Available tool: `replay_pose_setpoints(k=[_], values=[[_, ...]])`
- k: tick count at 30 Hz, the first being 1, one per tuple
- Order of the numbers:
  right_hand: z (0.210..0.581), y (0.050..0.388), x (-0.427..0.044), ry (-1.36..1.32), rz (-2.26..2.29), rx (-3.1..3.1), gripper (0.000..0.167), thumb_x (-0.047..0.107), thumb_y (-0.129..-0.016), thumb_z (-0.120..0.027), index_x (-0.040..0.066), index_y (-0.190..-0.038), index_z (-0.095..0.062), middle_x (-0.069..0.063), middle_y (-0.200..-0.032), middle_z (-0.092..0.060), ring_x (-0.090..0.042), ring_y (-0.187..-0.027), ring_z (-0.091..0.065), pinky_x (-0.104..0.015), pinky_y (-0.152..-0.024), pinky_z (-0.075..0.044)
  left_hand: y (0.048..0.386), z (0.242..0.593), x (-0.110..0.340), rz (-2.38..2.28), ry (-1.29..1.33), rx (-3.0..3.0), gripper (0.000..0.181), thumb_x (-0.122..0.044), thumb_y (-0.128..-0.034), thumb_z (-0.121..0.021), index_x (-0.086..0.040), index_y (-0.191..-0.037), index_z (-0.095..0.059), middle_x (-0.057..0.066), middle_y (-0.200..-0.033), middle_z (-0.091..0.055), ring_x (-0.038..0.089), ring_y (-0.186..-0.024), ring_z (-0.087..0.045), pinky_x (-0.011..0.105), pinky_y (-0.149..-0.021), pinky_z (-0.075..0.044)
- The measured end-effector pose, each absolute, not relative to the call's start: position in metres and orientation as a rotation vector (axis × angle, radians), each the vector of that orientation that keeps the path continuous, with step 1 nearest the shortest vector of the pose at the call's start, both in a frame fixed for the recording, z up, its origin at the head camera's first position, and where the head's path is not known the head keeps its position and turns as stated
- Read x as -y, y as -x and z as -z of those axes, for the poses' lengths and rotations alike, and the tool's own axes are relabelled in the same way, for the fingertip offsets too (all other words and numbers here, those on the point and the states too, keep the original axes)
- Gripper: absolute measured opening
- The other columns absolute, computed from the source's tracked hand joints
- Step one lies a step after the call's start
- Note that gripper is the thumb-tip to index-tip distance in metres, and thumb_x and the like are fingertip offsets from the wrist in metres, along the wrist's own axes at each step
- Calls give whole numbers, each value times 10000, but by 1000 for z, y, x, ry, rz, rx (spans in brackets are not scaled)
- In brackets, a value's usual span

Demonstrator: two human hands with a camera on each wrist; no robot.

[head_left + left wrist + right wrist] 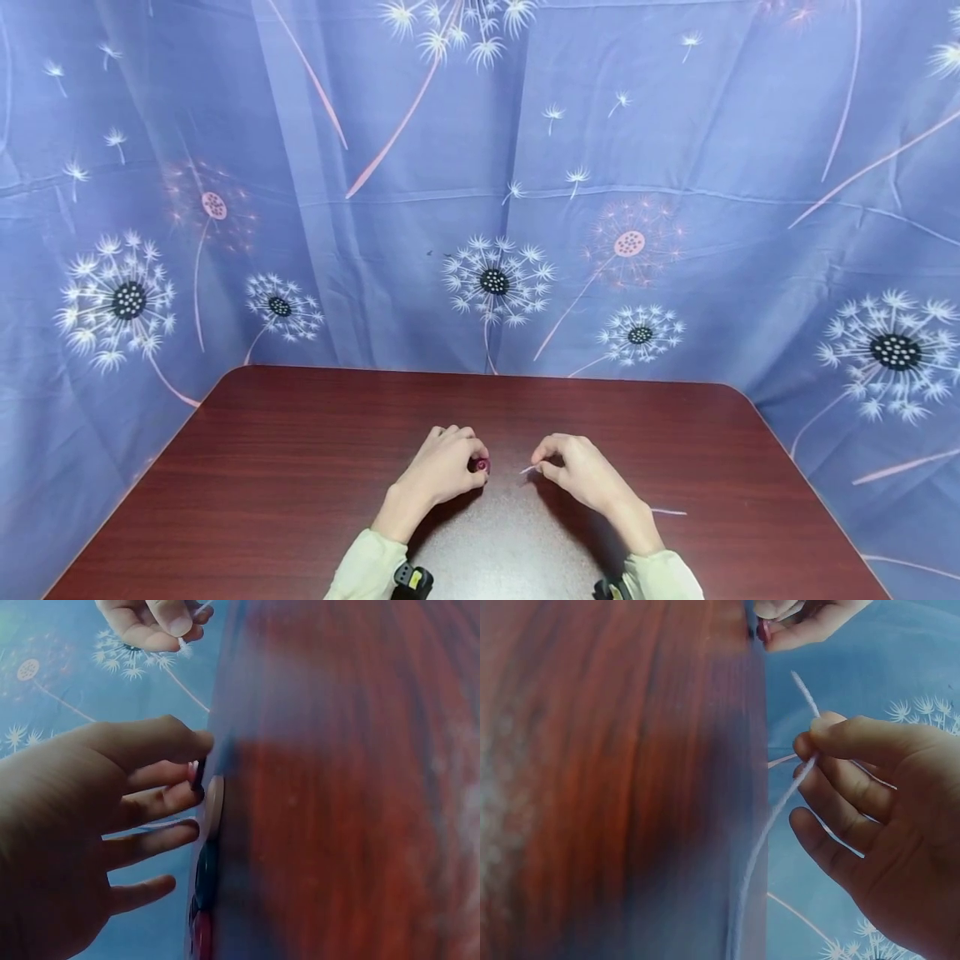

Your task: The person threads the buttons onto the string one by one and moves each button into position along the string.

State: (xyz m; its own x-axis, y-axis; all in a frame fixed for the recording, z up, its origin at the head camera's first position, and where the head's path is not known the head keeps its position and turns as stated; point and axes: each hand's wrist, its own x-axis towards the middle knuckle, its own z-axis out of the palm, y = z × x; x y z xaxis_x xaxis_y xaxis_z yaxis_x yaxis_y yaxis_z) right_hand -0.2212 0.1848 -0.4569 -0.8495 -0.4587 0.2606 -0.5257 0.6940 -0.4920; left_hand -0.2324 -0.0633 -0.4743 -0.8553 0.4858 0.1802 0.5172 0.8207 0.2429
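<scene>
Between thumb and index finger my left hand (441, 468) pinches a small dark red button (482, 465), just above the table. The button (198, 774) stands edge-on in the left wrist view, so its face cannot be made out there. My right hand (587, 477) pinches a thin pale string (529, 469) near one end. In the right wrist view a short tip of the string (805, 692) sticks out beyond thumb and index finger, and its long part hangs down to the tabletop. A gap separates the two hands.
Below my left fingers, a beige disc (216, 808), a dark green disc (206, 874) and a red disc (202, 936) lie on the table (300, 433). The string's far part shows beside my right wrist. A blue dandelion-print cloth (405, 275) hangs behind.
</scene>
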Motion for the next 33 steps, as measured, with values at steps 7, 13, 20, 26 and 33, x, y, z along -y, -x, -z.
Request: replay_pose_setpoints(k=[7, 13, 20, 26, 33], values=[[457, 221, -185, -794, -874, 2726, 116, 64, -875, -714, 108, -975, -752, 43, -933, -728, -101, -887, -674, -318, -809, -555, 234, 472, 63, 445, 801, 2815, 225, -315, -857, -659, -230, -1044, -753, -92, -969, -629, 145, -941, -586, 372, -890, -432], [455, 221, -186, -751, -853, 2736, 72, 161, -910, -711, 130, -941, -767, 49, -888, -724, -71, -861, -665, -298, -805, -549, 236, 467, 65, 519, 767, 2751, 219, -338, -843, -657, -224, -1010, -743, -103, -942, -625, 131, -938, -596, 345, -860, -436], [453, 222, -186, -718, -905, 2732, 46, 155, -909, -709, 151, -902, -754, 85, -871, -711, -34, -845, -642, -301, -798, -550, 237, 462, 64, 611, 746, 2687, 216, -365, -865, -681, -233, -1028, -732, -122, -947, -644, 95, -909, -601, 334, -867, -453], [453, 222, -185, -684, -943, 2724, 35, 146, -889, -727, 138, -911, -753, 100, -871, -701, -9, -800, -614, -329, -759, -558, 235, 459, 64, 755, 746, 2638, 244, -328, -865, -704, -207, -1075, -734, -113, -970, -659, 95, -895, -605, 359, -893, -469], [450, 221, -183, -636, -966, 2665, 51, 121, -878, -738, 170, -889, -747, 119, -850, -688, 19, -730, -571, -262, -697, -537, 234, 457, 64, 950, 736, 2621, 257, -312, -872, -714, -240, -1119, -718, -116, -1015, -698, 48, -943, -655, 338, -873, -512]])
